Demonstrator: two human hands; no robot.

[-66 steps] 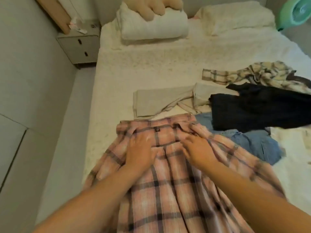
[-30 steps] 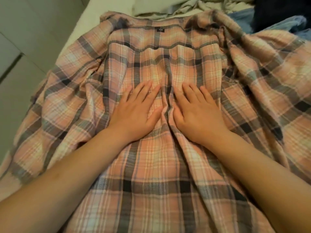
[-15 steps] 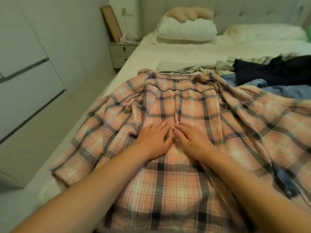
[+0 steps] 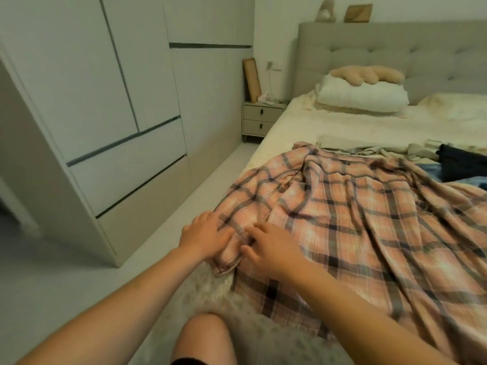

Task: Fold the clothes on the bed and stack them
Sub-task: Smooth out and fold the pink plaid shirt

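A pink plaid shirt [image 4: 355, 219] lies spread and rumpled over the near part of the bed [image 4: 303, 127], its collar toward the headboard and its left sleeve trailing toward the bed's left edge. The cuff end of that sleeve sits bunched between the two hands. The left hand [image 4: 204, 237] rests at the outer side of the cuff, fingers mostly straight and close together, lying on the cloth, with the fingertips [image 4: 226, 233] touching a fold; whether they pinch it cannot be told. The right hand [image 4: 268, 246] lies flat on the sleeve just beside it, fingers spread and relaxed, pressing the fabric down, with nothing gripped. The cloth humps up in a ridge in the narrow gap between the two hands.

Beyond the shirt's collar a beige garment [image 4: 355, 146] lies flat on the sheet, and to the right of it a dark navy garment [image 4: 463, 164] overlaps a blue one [image 4: 432, 171]. Farther up the bed is a white pillow [image 4: 361, 97] with a tan plush cushion [image 4: 366, 75] on top, against a grey padded headboard [image 4: 395, 48]. A small two-drawer nightstand [image 4: 259, 118] stands left of the bed, and white wardrobe doors [image 4: 105, 101] line the left wall. A bare knee [image 4: 203, 335] shows at the bottom edge.
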